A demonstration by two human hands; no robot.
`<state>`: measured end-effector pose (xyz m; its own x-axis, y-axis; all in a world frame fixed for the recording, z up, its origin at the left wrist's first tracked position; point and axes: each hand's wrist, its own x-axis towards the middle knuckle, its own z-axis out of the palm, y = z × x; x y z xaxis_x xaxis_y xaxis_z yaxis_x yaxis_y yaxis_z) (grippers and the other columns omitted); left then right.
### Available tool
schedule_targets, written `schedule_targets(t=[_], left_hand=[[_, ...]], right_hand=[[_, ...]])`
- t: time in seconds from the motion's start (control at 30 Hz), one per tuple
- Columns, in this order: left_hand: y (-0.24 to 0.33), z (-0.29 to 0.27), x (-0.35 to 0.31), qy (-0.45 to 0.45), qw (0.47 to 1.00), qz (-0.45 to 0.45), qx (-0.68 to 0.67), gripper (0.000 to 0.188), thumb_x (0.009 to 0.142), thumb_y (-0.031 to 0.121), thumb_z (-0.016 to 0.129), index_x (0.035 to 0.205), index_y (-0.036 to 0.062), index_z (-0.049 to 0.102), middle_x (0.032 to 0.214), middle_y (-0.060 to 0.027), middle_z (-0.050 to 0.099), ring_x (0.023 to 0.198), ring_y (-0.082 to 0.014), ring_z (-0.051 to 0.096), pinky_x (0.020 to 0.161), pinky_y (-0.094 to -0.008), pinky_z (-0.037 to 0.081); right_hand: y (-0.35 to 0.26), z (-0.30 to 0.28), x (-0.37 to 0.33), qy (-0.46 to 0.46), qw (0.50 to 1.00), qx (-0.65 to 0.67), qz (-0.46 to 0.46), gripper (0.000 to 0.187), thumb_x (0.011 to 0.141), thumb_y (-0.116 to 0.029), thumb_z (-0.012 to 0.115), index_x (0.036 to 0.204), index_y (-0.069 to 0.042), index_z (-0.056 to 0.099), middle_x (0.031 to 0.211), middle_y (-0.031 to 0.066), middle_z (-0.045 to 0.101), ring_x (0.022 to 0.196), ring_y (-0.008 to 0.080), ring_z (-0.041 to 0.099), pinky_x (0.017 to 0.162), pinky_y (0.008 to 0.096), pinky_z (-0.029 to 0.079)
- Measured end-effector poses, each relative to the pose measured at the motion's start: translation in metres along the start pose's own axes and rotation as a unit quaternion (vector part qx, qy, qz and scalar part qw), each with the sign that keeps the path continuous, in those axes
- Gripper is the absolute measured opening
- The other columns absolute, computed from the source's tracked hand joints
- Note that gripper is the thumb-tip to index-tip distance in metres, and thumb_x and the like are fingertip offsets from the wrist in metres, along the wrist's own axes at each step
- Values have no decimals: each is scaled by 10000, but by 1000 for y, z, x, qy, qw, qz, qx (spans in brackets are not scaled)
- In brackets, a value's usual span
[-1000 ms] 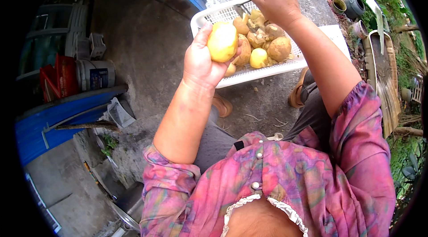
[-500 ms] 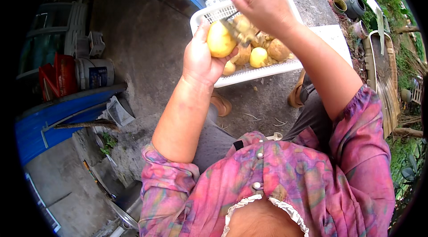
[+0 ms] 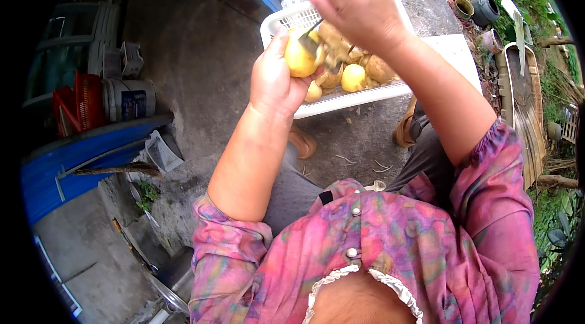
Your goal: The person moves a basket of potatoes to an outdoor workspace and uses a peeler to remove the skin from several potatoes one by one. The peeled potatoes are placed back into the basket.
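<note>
My left hand point(image 3: 277, 80) is wrapped round a yellow, peeled-looking potato point(image 3: 299, 59), held above the near left side of a white plastic basket point(image 3: 341, 103). My right hand point(image 3: 359, 16) is closed on a dark peeler point(image 3: 309, 42), partly hidden behind the fingers and smeared by motion. Its head lies against the potato's upper right side, with blurred peel scraps beside it. Lower in the basket rest another yellow potato point(image 3: 353, 78) and a brown-skinned potato point(image 3: 379, 69), among more potatoes and peelings.
The basket sits on a white surface point(image 3: 454, 59) in front of my knees. At left are a red crate point(image 3: 90, 101), a white bucket point(image 3: 137, 101) and a blue panel point(image 3: 49, 171). Dark pots point(image 3: 485, 10) and plants line the right side.
The peeler head has shifted slightly against the potato, and my right hand has moved a little left. My left hand keeps the potato in nearly the same spot.
</note>
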<state>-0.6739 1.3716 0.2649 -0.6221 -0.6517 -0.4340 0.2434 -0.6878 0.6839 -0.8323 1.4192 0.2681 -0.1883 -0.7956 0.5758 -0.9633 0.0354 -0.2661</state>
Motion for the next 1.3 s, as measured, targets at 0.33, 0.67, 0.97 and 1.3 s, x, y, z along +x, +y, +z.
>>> schedule_targets(t=[0.33, 0.67, 0.97, 1.3], left_hand=[[-1, 5, -6, 1, 1000, -21, 3, 327, 961, 287, 376, 1149, 36, 472, 1064, -124, 580, 958, -234, 586, 698, -422, 512], [-4, 8, -5, 6, 998, -53, -44, 382, 943, 336, 387, 1141, 32, 505, 1065, -145, 587, 919, -251, 575, 729, -359, 472], [4, -3, -4, -85, 995, -24, -42, 349, 926, 315, 450, 1109, 22, 495, 970, -137, 598, 784, -262, 600, 605, -372, 504], [4, 4, -5, -115, 991, -33, -53, 480, 901, 458, 457, 1096, 29, 549, 976, -183, 607, 795, -286, 598, 677, -357, 495]], right_hand=[[38, 10, -2, -21, 992, -99, 79, 316, 891, -346, 520, 674, -124, 580, 578, 49, 592, 525, 231, 595, 518, 378, 469], [9, 14, -5, 68, 997, 16, -36, 281, 862, -310, 559, 659, -116, 563, 578, 46, 572, 532, 239, 577, 590, 352, 454], [20, 8, 4, -55, 989, 94, 99, 364, 898, -373, 491, 731, -70, 602, 661, 124, 610, 632, 312, 605, 575, 408, 462], [48, 23, -3, -83, 978, 54, 184, 398, 904, -420, 459, 791, -85, 640, 691, 129, 628, 669, 303, 614, 621, 415, 481]])
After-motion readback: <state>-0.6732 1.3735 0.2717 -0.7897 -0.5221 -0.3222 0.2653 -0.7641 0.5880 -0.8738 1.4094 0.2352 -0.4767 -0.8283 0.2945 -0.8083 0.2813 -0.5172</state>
